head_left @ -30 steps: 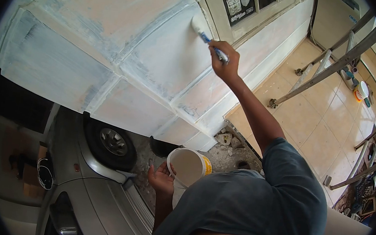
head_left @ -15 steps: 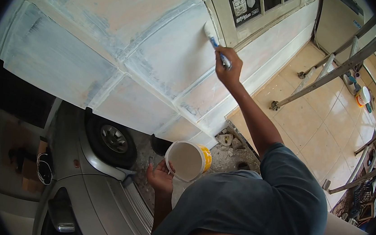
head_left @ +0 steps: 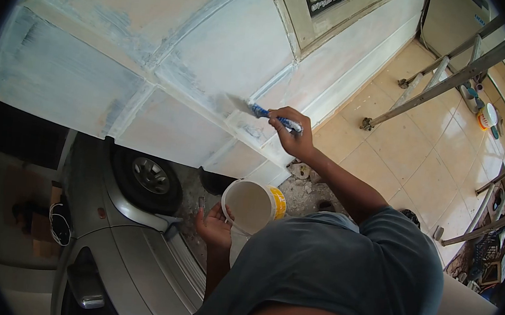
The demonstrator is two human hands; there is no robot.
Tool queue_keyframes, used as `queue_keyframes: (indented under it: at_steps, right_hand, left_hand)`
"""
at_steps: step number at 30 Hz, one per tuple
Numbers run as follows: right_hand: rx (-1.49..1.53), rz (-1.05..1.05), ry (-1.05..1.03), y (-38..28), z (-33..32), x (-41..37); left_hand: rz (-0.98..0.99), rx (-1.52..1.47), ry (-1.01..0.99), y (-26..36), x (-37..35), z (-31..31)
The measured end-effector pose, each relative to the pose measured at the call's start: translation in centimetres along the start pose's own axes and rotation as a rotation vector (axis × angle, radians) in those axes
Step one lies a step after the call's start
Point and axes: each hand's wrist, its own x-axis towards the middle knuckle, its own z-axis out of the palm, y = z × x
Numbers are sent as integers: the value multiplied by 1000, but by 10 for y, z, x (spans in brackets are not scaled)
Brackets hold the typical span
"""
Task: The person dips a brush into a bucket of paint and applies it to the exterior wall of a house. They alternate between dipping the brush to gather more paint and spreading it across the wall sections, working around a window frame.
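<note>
My right hand (head_left: 291, 131) is closed round the blue and white handle of a paintbrush (head_left: 259, 110). The brush's bristles lie against the whitish, streaky painted wall (head_left: 226, 52), close to a raised ledge. Lower down, my left hand (head_left: 215, 228) holds a white bucket (head_left: 254, 206) with a yellow label by its rim, the opening facing me. Part of the left fingers is hidden behind the rim.
A silver car (head_left: 133, 255) stands at the lower left under the wall. A metal ladder (head_left: 436, 84) rises over the tiled floor (head_left: 387, 152) at the right. Beyond it is a small white tub (head_left: 487, 116). A window frame (head_left: 304, 29) borders the wall above.
My right hand and the brush have moved down and slightly left, from beside the window frame to near the ledge. My left hand still holds the bucket, almost in the same place.
</note>
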Motion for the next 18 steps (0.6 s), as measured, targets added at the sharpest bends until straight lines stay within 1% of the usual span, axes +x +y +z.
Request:
queue_keyframes:
  at_steps: [1,3,5,7,9,11,13,15,17,18]
  right_hand:
    - [-52,81,57,12,-9,0]
    - [-127,71,292,50,-24,8]
    - [-255,-82,457,75,-37,27]
    - [-287,-166,497,95,-41,44]
    - [-314,-165,447,97,-28,48]
    - [-296,-113,396,95,1,38]
    - [-239,-109,287,81,26,17]
    - [-77,-75,104,66,37,-7]
    - [-7,-94,-83,55,36,-20]
    - [33,-127,-142,54,34,-22]
  left_hand:
    - [2,-1,7,0,0,0]
    - [10,-2,-9,1,0,-5]
    - [19,0,-53,0,2,-12]
    - [24,24,-55,1,0,-12]
    - [21,46,-54,1,-1,-11]
    - [10,66,-55,2,0,-10]
    - [-4,67,-49,1,0,-8]
    - [-12,74,-40,0,0,-3]
    - [-15,81,-24,0,-1,5]
    - [-20,79,-20,-1,-1,5]
